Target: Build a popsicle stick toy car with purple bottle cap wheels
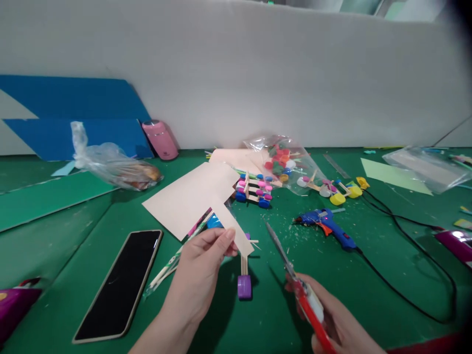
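Between its thumb and fingers, my left hand pinches a narrow pale paper strip, tilted above the table. My right hand is wrapped round red-handled scissors, whose blades are together and point up and left, apart from the strip. Below the strip a purple bottle-cap-like piece sits at the end of thin wooden sticks. A larger pale paper sheet lies behind my left hand, partly over a plastic packet of sticks.
A blue glue gun with a black cord lies at right. Small stick-and-cap models and a clear bag of coloured caps stand behind. A phone rests at left, near a pink cylinder and a plastic bag.
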`<state>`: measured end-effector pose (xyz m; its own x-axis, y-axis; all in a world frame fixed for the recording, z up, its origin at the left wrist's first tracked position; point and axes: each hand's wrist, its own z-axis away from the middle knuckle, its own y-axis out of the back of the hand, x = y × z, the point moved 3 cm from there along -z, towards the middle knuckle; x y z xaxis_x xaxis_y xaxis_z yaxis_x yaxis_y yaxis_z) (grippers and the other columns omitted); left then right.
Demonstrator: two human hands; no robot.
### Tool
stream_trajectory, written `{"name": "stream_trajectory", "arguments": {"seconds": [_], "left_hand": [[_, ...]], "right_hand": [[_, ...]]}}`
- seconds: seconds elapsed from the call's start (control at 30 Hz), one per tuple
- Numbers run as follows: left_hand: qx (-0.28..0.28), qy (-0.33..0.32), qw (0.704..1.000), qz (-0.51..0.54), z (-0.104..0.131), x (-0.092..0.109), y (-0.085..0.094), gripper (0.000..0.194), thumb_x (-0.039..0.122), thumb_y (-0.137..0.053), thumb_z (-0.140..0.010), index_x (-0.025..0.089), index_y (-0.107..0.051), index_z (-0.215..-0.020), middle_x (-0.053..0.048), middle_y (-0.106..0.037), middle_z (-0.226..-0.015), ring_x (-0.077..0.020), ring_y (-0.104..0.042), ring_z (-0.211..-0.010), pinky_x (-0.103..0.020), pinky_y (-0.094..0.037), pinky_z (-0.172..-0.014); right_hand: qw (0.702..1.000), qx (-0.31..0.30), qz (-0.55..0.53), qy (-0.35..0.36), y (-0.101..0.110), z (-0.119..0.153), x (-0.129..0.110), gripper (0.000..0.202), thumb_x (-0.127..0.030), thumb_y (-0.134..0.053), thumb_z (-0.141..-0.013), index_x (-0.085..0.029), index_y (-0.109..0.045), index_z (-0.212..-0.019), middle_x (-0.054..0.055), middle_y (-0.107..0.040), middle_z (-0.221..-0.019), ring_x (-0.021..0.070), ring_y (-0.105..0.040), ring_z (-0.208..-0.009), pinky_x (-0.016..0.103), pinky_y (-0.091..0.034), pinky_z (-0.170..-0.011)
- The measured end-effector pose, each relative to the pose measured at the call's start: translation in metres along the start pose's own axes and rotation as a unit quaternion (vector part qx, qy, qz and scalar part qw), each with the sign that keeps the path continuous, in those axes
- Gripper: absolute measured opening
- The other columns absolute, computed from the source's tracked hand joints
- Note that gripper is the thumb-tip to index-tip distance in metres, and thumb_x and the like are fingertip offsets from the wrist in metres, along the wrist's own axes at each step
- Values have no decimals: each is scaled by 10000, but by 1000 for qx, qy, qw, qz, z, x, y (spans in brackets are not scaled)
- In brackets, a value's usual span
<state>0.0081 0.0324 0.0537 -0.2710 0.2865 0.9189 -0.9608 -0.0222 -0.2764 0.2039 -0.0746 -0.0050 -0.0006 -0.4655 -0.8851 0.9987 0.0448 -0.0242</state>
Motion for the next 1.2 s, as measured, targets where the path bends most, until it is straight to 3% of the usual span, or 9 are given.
{"name": "stream_trajectory", "arguments": {"seconds": [0.17, 0.33, 0.63, 0.8, 1.1, 1.2], "left_hand": [[-7, -9, 1000, 7, -5, 7, -6, 144, 273, -677, -673, 142, -658, -614, 25, -584, -544, -74, -511, -545, -175, -414, -561], [-36, -2, 999, 11, -12, 10, -14, 164, 281, -659, -694, 142, -636, -611, 35, -557, -531, -69, -485, -522, -197, -423, -581], [-35, 13, 999, -8, -14, 7, -20, 156, 276, -656, -681, 133, -633, -623, 8, -592, -565, -96, -531, -575, -204, -417, -594], [-27, -11, 999, -28, -14, 8, -21, 161, 252, -659, -682, 131, -615, -585, 34, -546, -521, -61, -457, -509, -161, -364, -503], [-29, -24, 999, -18, -14, 3, -22, 157, 253, -646, -709, 142, -615, -603, 30, -572, -563, -73, -486, -559, -176, -392, -554], [-27, -21, 999, -22, -14, 2, -23, 148, 257, -644, -711, 143, -623, -619, 22, -589, -580, -82, -500, -572, -185, -398, -564]], "right_hand": [[977, -33, -168, -127, -15, -23, 25, 412, -517, -696, -573, -237, -672, -875, 32, -629, -749, 95, -507, -498, 186, -385, -422], [944, -60, -276, -170, -27, -29, 22, 453, -541, -756, -464, -194, -706, -752, 41, -657, -708, 76, -537, -454, 177, -400, -424], [938, -90, -290, -165, -35, -33, 27, 414, -546, -735, -508, -199, -705, -733, 15, -622, -554, 84, -521, -428, 179, -384, -422], [932, -43, -313, -181, -39, -37, 38, 456, -547, -764, -430, -172, -685, -678, -12, -578, -475, 61, -480, -376, 165, -366, -391], [916, -85, -333, -206, -40, -32, 31, 460, -537, -763, -456, -163, -685, -712, -14, -597, -495, 50, -495, -386, 144, -371, -393], [919, -69, -326, -208, -39, -32, 33, 494, -570, -747, -450, -159, -679, -716, -16, -586, -489, 44, -494, -376, 131, -344, -361]]}}
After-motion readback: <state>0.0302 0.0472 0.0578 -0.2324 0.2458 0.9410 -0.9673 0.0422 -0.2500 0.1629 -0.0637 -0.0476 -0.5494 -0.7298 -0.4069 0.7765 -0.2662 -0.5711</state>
